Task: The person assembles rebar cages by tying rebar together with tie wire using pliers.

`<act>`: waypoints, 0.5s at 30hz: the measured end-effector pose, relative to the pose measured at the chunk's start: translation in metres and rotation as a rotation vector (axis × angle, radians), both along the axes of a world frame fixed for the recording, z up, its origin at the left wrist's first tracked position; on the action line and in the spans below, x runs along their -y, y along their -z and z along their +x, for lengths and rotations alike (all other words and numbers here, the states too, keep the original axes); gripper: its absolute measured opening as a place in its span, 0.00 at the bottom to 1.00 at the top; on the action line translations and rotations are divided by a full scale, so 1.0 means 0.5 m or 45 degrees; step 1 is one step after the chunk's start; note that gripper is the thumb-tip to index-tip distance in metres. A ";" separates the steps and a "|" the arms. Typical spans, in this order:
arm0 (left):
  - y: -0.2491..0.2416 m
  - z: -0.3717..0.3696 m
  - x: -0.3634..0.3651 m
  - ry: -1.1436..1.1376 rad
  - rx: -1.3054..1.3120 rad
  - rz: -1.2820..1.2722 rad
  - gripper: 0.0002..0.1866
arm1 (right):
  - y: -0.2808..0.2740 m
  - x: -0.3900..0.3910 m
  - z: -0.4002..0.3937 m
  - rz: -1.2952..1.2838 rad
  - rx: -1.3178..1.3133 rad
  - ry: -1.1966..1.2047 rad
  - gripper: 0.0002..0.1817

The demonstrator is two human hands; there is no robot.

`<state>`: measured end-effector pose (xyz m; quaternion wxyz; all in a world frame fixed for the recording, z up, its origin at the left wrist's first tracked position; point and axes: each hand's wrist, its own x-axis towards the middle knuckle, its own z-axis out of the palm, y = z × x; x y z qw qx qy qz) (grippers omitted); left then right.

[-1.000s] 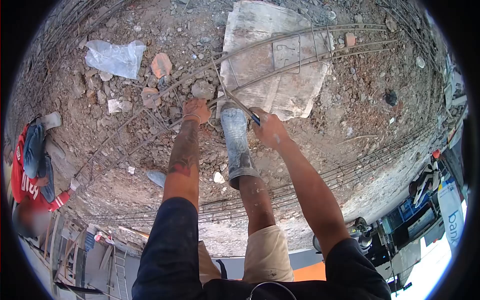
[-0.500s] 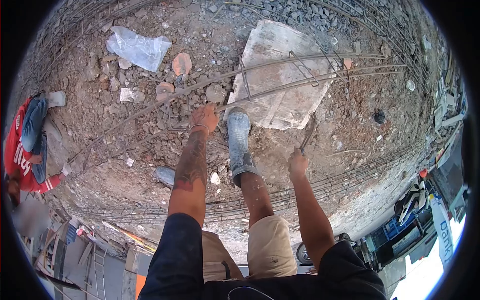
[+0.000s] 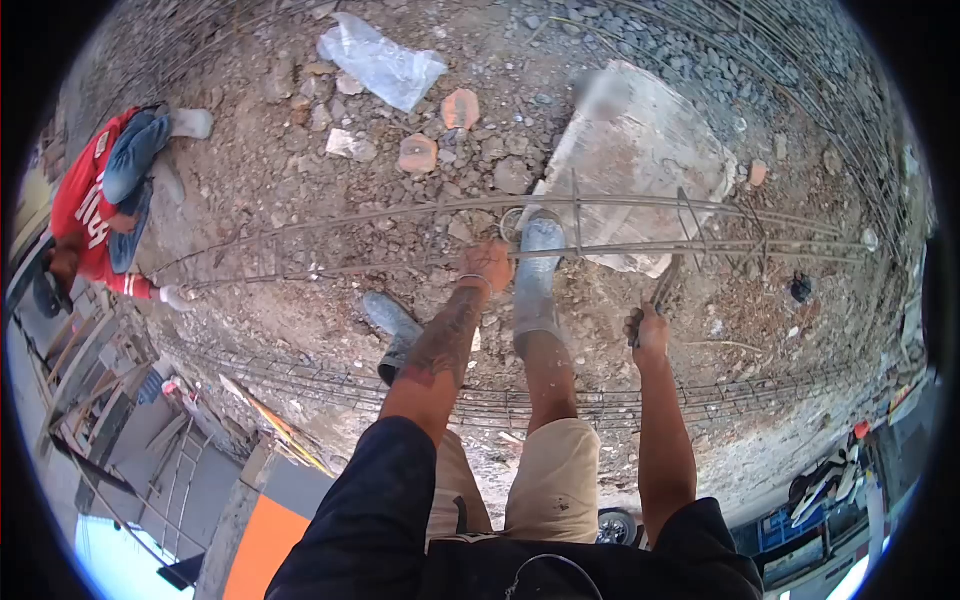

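Observation:
My left hand (image 3: pixel 487 263) is closed around a long steel bar of the rebar cage (image 3: pixel 620 250), just left of my booted right foot. The cage runs across the view, with its stirrups (image 3: pixel 577 212) standing over a worn plywood board (image 3: pixel 640 160). In my right hand (image 3: pixel 650 330) is a dark metal hand tool (image 3: pixel 665 287), pointing up toward the lower bar. My rubber boots (image 3: pixel 541 270) stand on the dirt, the right one under the bars.
At the left a person in red (image 3: pixel 90 205) crouches, a gloved hand (image 3: pixel 174 297) at the bars' far end. A plastic bag (image 3: pixel 385 62) and brick pieces (image 3: pixel 418 153) lie on rubble. Another rebar cage (image 3: pixel 520 405) lies behind my feet; gravel (image 3: pixel 640 30) and steel are at top right.
The view has turned, moving the scene rightward. The cage's right part has come closer to me, across the board's near side. My left hand keeps its hold, and my right keeps the tool.

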<state>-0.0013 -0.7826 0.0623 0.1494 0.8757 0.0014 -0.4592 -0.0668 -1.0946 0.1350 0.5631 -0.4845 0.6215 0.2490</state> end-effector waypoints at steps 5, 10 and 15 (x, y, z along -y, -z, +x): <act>-0.026 -0.070 0.023 -0.072 -0.035 0.037 0.07 | -0.077 -0.082 -0.048 0.147 0.017 0.054 0.17; -0.010 -0.142 0.040 -0.339 -0.207 0.048 0.06 | -0.105 -0.109 -0.085 0.275 0.002 -0.138 0.18; -0.003 -0.177 0.048 -0.809 -0.132 -0.006 0.15 | -0.063 -0.064 -0.132 0.268 -0.085 -0.411 0.15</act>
